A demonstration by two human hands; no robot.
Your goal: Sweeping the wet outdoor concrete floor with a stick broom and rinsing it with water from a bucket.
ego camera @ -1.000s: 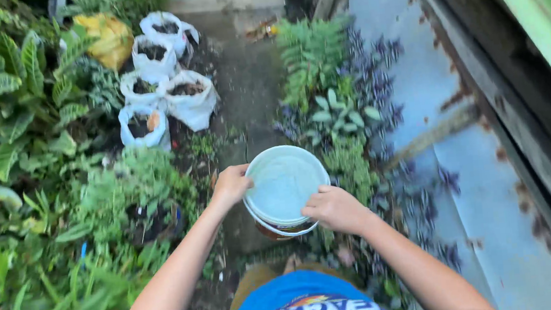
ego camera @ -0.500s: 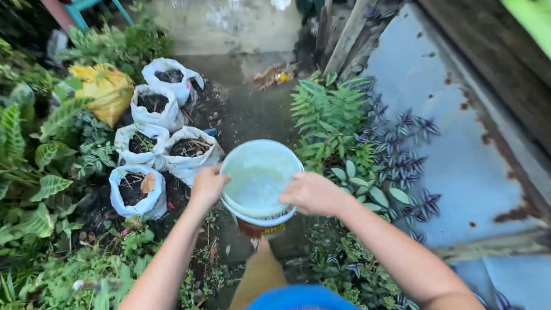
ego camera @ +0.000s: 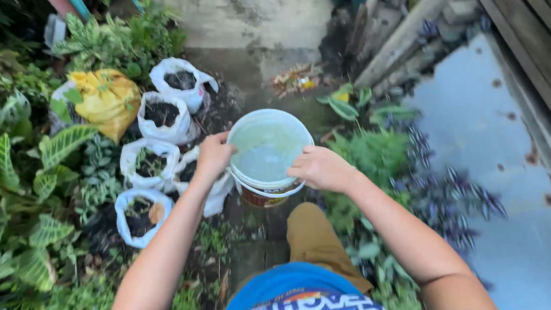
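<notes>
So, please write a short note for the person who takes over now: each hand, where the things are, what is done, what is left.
Left hand: grip on the left rim of the white bucket.
Right hand: grip on its right rim.
Bucket: carried in front of the body over a narrow path, filled with cloudy water.
Near: white bags of soil to the left, a yellow bag behind them, green plants to the right.
Done: bucket is filled and lifted.
Left: water not yet poured; bucket not set down.

Home garden path, leafy plants (ego camera: 5,178) either side, white soil-filled grow bags (ego camera: 164,117), concrete ground (ego camera: 257,17), rusty metal sheet (ego camera: 510,174)
</notes>
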